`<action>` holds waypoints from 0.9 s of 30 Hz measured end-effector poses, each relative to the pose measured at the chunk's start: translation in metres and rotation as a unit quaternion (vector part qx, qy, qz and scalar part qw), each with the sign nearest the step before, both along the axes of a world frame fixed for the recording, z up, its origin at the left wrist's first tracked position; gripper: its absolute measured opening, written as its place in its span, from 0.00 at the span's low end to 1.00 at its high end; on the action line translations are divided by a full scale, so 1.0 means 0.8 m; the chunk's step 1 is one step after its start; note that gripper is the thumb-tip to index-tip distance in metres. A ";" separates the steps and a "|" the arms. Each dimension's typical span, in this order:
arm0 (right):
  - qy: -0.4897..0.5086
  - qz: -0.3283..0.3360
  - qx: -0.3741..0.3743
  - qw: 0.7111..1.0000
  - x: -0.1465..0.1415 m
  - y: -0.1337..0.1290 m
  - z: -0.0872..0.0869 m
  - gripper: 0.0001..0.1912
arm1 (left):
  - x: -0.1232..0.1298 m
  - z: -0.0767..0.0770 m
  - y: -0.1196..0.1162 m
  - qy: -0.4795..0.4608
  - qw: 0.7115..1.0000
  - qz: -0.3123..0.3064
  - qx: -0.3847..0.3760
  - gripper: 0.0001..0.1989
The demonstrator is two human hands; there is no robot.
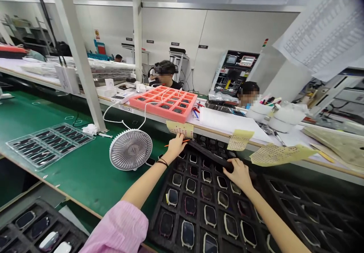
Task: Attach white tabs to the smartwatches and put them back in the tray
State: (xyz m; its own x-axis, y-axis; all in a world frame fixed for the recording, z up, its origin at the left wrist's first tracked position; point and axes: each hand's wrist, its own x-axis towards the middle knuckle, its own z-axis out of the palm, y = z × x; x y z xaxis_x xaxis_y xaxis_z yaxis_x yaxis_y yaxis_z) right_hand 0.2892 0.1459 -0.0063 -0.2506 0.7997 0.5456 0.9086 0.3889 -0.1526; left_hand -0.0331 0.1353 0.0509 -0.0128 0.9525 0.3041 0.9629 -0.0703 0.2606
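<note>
Both hands reach out to the near edge of a black foam tray (pixel 210 155), part of which lies in shadow under the shelf. My left hand (pixel 176 146) is closed at the left end of that edge, with a thin orange stick (pixel 186 141), like a pen, poking out of it. At the right end, my right hand (pixel 239 172) grips the edge, fingers curled over it. Below my hands lies a larger black tray (pixel 178 217), its cells filled with several square watch cases (pixel 210 215) in silver and dark red rims.
A white round fan (pixel 131 150) stands on the green bench (pixel 93 185) left of my hands. Above, a shelf holds a coral foam tray (pixel 162 114). Yellow dotted sheets (pixel 240 140) hang from its edge. More watch trays lie at lower left and right. Two people sit beyond.
</note>
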 end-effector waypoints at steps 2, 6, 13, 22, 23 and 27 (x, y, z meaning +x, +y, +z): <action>0.004 -0.019 -0.003 1.000 -0.003 0.003 -0.001 0.12 | 0.001 0.001 0.005 -0.001 1.000 0.007 -0.001 0.13; 0.022 -0.073 -0.009 0.997 -0.008 0.026 0.006 0.16 | 0.001 0.004 0.011 0.002 1.000 0.021 0.005 0.15; 0.022 -0.126 -0.050 0.991 -0.024 0.063 0.036 0.19 | 0.000 -0.002 -0.001 0.017 0.999 0.033 -0.012 0.16; 0.013 -0.091 -0.073 0.993 -0.036 0.050 0.042 0.16 | -0.007 -0.044 -0.050 0.066 0.989 -0.030 -0.129 0.18; 0.015 -0.088 -0.075 0.993 -0.036 0.049 0.042 0.16 | -0.007 -0.045 -0.052 0.072 0.988 -0.034 -0.135 0.19; 0.030 -0.077 -0.081 0.993 -0.038 0.046 0.042 0.16 | -0.008 -0.043 -0.058 0.085 0.984 -0.049 -0.150 0.26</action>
